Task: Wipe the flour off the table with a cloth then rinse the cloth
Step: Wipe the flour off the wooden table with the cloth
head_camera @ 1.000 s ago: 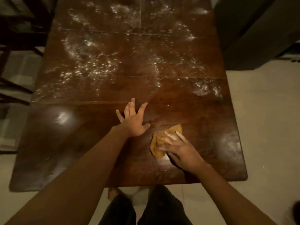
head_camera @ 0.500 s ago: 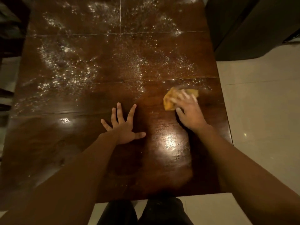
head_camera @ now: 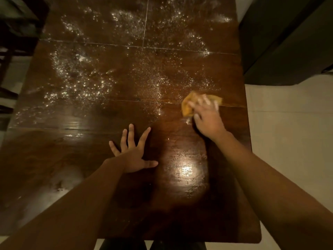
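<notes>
- Cloth (head_camera: 186,108) pinned to table (head_camera: 180,204) under right hand (head_camera: 207,120), fingers flat and spread.
- Left hand (head_camera: 134,157) splayed wide, palm down, empty.
- Flour (head_camera: 81,82) strewn beyond both hands.

Left hand (head_camera: 134,159) flat and splayed; right hand (head_camera: 207,118) farther forward, palm down, slightly blurred.

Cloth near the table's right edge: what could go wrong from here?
The cloth, under the right hand, is close to the edge of the table, so flour may get swept onto the floor. The small cloth could also just smear the wide dusting farther back.
</notes>
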`<state>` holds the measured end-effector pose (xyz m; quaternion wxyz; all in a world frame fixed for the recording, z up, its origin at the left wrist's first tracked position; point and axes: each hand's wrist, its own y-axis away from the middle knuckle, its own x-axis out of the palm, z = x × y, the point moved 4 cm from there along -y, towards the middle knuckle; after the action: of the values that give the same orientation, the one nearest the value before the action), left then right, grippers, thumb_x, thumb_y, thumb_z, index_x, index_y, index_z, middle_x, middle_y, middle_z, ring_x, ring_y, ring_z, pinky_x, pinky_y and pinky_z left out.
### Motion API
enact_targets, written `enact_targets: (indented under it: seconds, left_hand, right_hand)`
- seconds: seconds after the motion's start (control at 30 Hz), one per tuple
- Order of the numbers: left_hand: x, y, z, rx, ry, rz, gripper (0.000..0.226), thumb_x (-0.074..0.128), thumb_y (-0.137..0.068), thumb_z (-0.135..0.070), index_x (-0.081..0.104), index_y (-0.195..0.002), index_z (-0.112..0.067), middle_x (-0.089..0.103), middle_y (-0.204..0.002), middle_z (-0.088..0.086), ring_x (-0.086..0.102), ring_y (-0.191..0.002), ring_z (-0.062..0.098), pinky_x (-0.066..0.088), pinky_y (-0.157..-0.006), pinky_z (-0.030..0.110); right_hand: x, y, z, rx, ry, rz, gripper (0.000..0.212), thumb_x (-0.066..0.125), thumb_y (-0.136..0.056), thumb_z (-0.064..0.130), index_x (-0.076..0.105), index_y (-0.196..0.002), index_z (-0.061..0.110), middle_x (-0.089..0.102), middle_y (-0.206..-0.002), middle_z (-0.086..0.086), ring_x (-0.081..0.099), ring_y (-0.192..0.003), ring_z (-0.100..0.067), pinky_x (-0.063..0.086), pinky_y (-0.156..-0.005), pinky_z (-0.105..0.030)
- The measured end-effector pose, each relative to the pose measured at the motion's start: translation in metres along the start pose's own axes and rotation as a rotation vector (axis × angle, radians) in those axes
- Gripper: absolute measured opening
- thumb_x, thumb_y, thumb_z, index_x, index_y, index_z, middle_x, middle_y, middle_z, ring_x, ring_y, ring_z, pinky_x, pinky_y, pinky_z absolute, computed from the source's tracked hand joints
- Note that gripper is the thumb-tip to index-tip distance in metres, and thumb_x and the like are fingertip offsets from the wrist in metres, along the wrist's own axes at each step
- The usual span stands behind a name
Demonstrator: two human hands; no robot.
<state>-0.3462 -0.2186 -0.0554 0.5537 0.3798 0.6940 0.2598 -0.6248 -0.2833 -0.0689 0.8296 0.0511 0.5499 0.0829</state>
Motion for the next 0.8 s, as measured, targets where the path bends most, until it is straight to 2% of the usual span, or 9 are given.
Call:
enact_targets:
  seconds: [0.07,0.13,0.3,0.4,0.47,0.6,0.7,0.77,0.8]
  left_hand:
    - [0.0,0.0,0.0,0.0,0.0,0.0,0.113,0.055,-0.063,-0.084,-0.037,-0.125,-0.062,-0.058,-0.134,0.002,-0.041,-0.134,0.03,-0.013,-0.1,0.073]
    - [-0.001,0.0,0.0,0.007,-0.003,0.006,0.114,0.055,-0.063,-0.084,-0.038,-0.125,-0.061,-0.06,-0.13,0.001,-0.042,-0.133,0.03,-0.013,-0.1,0.073]
    - [-0.002,0.001,-0.001,0.022,0.002,0.02,0.115,0.055,-0.063,-0.084,-0.038,-0.126,-0.06,-0.061,-0.128,0.002,-0.045,-0.129,0.028,-0.015,-0.098,0.073]
    - [-0.002,0.0,-0.001,0.025,0.019,0.031,0.117,0.059,-0.063,-0.081,-0.038,-0.125,-0.061,-0.062,-0.129,0.004,-0.05,-0.123,0.027,-0.019,-0.098,0.073]
    - [-0.002,-0.001,0.0,0.023,0.035,0.033,0.118,0.062,-0.064,-0.078,-0.038,-0.125,-0.061,-0.062,-0.129,0.002,-0.051,-0.122,0.027,-0.021,-0.098,0.072]
    - [-0.002,-0.002,0.0,0.02,0.053,0.027,0.118,0.064,-0.065,-0.076,-0.037,-0.125,-0.063,-0.062,-0.129,0.0,-0.052,-0.122,0.025,-0.023,-0.097,0.071]
    - [-0.001,-0.003,0.001,0.028,0.05,0.026,0.118,0.063,-0.065,-0.076,-0.037,-0.125,-0.062,-0.063,-0.128,0.0,-0.052,-0.123,0.026,-0.023,-0.097,0.071]
    - [-0.001,-0.004,0.001,0.034,0.05,0.022,0.117,0.062,-0.065,-0.076,-0.037,-0.125,-0.061,-0.063,-0.129,0.001,-0.052,-0.124,0.027,-0.022,-0.098,0.072]
    - [-0.001,-0.004,0.002,0.037,0.052,0.02,0.117,0.061,-0.066,-0.076,-0.037,-0.126,-0.06,-0.063,-0.129,0.001,-0.051,-0.124,0.027,-0.02,-0.098,0.073]
  right_hand:
    - [-0.003,0.008,0.0,-0.256,-0.035,0.177,0.051,0.041,-0.1,0.021,0.045,-0.147,0.04,0.023,-0.164,0.009,0.008,-0.153,-0.018,-0.004,-0.119,-0.053]
    - [-0.019,0.008,-0.022,-0.3,-0.047,0.258,0.048,0.045,-0.103,0.02,0.045,-0.144,0.046,0.021,-0.162,0.016,0.008,-0.151,-0.011,-0.004,-0.12,-0.047]
    - [-0.05,-0.032,-0.077,0.361,-0.198,-0.166,0.051,0.045,-0.1,0.009,0.049,-0.144,0.035,0.028,-0.163,0.0,0.013,-0.153,-0.028,0.008,-0.123,-0.058]
    - [-0.045,-0.077,-0.049,0.53,-0.126,-0.263,0.053,0.044,-0.097,0.006,0.047,-0.145,0.028,0.027,-0.164,-0.005,0.013,-0.152,-0.034,0.006,-0.121,-0.061]
    - [-0.032,-0.103,-0.012,0.404,-0.062,-0.203,0.052,0.046,-0.099,0.009,0.044,-0.148,0.027,0.026,-0.164,-0.006,0.014,-0.152,-0.034,0.007,-0.121,-0.061]
    - [0.001,-0.114,0.065,-0.261,-0.004,0.203,0.051,0.047,-0.099,0.01,0.049,-0.143,0.037,0.023,-0.165,0.004,0.01,-0.153,-0.024,-0.001,-0.121,-0.057]
    - [-0.013,-0.121,0.059,-0.324,-0.133,0.396,0.046,0.051,-0.1,0.011,0.058,-0.136,0.04,0.031,-0.16,0.011,0.039,-0.134,-0.008,0.033,-0.109,-0.024]
    - [-0.031,-0.143,0.04,-0.085,-0.244,0.2,0.046,0.052,-0.1,0.007,0.06,-0.135,0.035,0.044,-0.149,-0.002,0.058,-0.099,-0.008,0.05,-0.076,-0.017]
    - [-0.034,-0.155,0.032,0.033,-0.222,0.06,0.046,0.049,-0.099,0.005,0.059,-0.136,0.032,0.047,-0.147,-0.007,0.061,-0.102,-0.018,0.054,-0.082,-0.024]
